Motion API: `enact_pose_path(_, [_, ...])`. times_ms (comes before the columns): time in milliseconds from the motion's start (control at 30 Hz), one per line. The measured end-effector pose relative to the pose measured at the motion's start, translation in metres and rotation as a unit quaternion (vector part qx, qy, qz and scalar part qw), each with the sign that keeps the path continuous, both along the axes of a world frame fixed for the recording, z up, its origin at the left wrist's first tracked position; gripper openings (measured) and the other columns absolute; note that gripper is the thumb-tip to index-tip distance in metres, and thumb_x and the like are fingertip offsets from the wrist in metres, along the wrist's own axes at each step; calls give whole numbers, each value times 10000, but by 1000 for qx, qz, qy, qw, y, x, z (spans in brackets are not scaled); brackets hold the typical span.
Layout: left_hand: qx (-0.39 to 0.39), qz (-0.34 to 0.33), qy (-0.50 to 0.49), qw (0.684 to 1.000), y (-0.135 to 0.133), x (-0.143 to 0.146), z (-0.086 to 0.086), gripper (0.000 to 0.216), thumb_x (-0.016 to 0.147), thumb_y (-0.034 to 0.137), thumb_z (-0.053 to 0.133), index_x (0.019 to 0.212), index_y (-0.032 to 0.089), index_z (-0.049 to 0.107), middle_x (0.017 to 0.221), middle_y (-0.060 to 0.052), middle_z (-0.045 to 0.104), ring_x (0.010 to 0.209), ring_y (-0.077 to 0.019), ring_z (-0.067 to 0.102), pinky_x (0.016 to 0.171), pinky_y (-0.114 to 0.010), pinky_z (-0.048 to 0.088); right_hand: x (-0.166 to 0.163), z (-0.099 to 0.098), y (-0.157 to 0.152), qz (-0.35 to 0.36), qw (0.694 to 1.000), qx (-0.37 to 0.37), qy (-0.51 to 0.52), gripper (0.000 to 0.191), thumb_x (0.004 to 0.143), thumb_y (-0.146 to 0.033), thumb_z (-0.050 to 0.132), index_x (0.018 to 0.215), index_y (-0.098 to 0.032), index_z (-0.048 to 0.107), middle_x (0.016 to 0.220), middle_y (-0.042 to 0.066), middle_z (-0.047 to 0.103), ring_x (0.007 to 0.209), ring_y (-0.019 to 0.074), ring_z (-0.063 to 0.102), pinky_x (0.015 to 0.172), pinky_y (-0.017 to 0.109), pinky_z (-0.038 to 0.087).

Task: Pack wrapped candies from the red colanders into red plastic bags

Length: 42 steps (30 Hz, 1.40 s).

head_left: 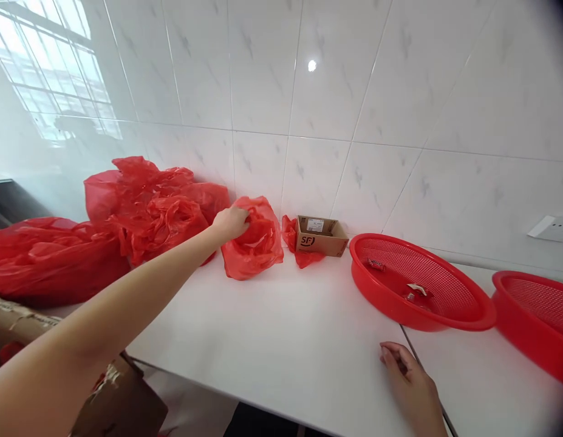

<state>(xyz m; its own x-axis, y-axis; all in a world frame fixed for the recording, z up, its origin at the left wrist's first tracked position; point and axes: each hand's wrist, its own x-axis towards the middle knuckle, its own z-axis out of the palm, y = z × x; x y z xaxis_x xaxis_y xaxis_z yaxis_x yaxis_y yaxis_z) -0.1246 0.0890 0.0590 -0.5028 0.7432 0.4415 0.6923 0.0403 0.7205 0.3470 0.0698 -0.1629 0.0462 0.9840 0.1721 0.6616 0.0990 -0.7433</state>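
My left hand (232, 223) reaches out across the white table with its fingers closed on the rim of a crumpled red plastic bag (258, 252). The bag's mouth faces up, and its contents cannot be made out. My fingertips are partly hidden inside the bag's edge. Low on the right, my right hand (411, 382) is held over the table with its fingers loosely curled in, and nothing shows in them. Nearest to it is a red plastic basket (381, 291) with mesh sides, tilted slightly, with a few small packets (418, 289) at its bottom.
Large red plastic bags (158, 206) lie heaped at the left. A small open cardboard box (324, 244) stands by the tiled wall, with red plastic beside and beneath it. A second red basket (531, 321) is at the right edge. A torn carton (121, 400) sits below the table's left front edge.
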Motion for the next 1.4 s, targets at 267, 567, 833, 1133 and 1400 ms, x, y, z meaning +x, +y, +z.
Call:
enact_pose_path(267, [164,-68,-307,935,-18,31,6,287,847,450,528,975,201,593,836,-67,661,693,-167,642,614,-292,513,-2,-5,0,24,999,39,15,365,770,-589,517,857,-271,673,810,27,722,671,215,650,619,306,515])
enact_pose_path(567, [-69,-383,-469,793,-45,197,-124,332,662,446,778,828,168,703,834,-106,721,729,-225,674,693,-348,547,-43,30,-31,88,932,-11,350,519,745,-582,666,1137,-242,651,1056,95,701,896,258,669,756,370,526])
enact_pose_path(833, [-211,-372,-401,810,-32,226,-165,374,693,561,710,721,189,678,714,-52,696,683,-224,636,709,-354,504,-43,39,-48,60,899,-15,433,418,786,-550,667,928,-161,725,909,80,735,899,263,663,831,376,502])
enact_pose_path(1133, [-150,-258,-334,894,1,160,-159,444,659,623,665,527,217,543,691,-18,564,791,-232,595,781,-358,553,-12,60,-31,-31,792,-41,608,393,807,-538,647,966,-182,697,984,88,735,945,276,677,763,354,538])
enact_pose_path(1400, [86,-430,41,898,-46,210,-163,662,658,526,766,1255,355,537,1377,-106,482,1261,-357,460,1017,-525,418,-39,65,-27,-28,770,-57,635,313,816,-466,676,954,-186,686,930,55,722,875,220,665,777,313,524])
